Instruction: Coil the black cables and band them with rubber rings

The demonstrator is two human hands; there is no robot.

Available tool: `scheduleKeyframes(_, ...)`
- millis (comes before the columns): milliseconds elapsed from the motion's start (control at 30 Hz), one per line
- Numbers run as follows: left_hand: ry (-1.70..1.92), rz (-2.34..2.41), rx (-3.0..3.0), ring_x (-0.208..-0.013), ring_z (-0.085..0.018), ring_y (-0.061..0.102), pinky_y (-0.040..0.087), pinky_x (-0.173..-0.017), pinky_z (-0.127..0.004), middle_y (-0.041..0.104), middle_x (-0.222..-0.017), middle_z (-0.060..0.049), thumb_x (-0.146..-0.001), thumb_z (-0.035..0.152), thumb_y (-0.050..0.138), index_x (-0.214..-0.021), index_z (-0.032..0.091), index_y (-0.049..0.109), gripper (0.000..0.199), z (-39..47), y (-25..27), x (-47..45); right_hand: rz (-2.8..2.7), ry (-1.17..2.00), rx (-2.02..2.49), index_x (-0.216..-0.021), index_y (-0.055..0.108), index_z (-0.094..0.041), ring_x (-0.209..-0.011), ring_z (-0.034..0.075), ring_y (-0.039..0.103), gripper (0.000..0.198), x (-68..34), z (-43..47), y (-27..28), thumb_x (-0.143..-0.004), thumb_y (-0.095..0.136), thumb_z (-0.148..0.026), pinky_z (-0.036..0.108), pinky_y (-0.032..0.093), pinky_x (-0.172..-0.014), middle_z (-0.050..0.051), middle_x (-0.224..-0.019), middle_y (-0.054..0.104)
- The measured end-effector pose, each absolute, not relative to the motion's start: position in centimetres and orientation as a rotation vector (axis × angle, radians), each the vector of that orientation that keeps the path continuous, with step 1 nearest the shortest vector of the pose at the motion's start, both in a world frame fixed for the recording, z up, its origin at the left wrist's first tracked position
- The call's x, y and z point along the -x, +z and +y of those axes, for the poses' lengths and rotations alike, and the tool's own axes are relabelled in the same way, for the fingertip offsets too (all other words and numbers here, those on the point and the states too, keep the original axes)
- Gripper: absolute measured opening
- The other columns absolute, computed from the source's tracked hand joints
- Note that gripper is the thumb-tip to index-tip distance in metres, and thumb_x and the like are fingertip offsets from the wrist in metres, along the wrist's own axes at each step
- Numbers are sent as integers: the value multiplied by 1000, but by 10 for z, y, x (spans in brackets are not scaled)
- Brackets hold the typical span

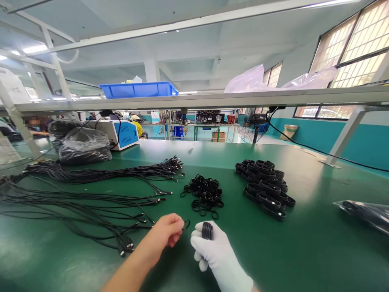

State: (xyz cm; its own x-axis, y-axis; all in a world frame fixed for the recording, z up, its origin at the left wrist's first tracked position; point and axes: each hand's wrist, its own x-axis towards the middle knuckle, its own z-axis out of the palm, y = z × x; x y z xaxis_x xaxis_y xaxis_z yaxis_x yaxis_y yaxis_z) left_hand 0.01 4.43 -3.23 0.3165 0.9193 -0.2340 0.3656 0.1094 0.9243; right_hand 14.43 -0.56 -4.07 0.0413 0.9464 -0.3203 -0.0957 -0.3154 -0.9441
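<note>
Head-worn view, forward and down over bench (304, 255).

Plastic bag (366, 213) only partly visible (right edge)

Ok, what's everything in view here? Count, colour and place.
Loose cables: many, black, left
Bands: many, black, centre
Coiled cables: many, black, right
Plastic pack: one, clear, right edge
Bags: count unclear, clear, rear left
Machine: one, white, blue, rear left
Table: one, green, foreground
Shelf: one, pale, overhead
Tray: one, blue, shelf left
Plastic film: uncounted, translucent, shelf right
Fan: one, black, behind table
Distant clutter: uncountable, mixed, background
Left grip: one, bare, front, pinching band
Right grip: one, white glove, front, around coil
</note>
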Motion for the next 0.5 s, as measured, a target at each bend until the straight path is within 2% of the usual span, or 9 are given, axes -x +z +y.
scheduleKeyframes(100,659,1101,-1263,-50,-7,38,29,-49,-20,43,-61,6,-75,39,51,-68,19,40,24,16,-37,-1,-946,1346,1385,-88,46,-19,-45,8,48,31,-141,-6,-41,-59,55,-20,20,32,-37,-1,-71,56)
scheduleKeyframes(200,715,1025,-1133,-50,-6,37,29,-50,-20,44,-63,5,-72,38,53,-67,19,40,24,-2,-41,-8,-1047,1291,1438,-85,46,-20,-43,8,41,25,-138,-10,-45,-60,52,-19,21,31,-39,-5,-61,48)
scheduleKeyframes(267,766,973,-1062,-53,-7,39,30,-51,-20,46,-65,3,-71,37,56,-68,18,42,23,-10,-39,-9,-1144,1174,1455,-79,45,-21,-48,9,42,19,-138,-13,-48,-61,50,-18,23,34,-46,-6,-59,44)
scheduleKeyframes(400,838,854,-965,-52,-7,42,30,-47,-20,54,-73,0,-67,36,60,-70,17,47,23,-22,-24,-2,-1330,991,1520,-72,45,-22,-58,12,42,12,-137,-19,-47,-62,50,-20,25,35,-54,-4,-59,44)
scheduleKeyframes(500,758,898,-1193,-46,-6,40,26,-45,-20,60,-72,0,-71,30,54,-70,18,46,14,-23,-17,7,-1393,937,1525,-74,46,-23,-56,12,40,13,-134,-27,-43,-62,49,-18,25,34,-54,-4,-59,45)
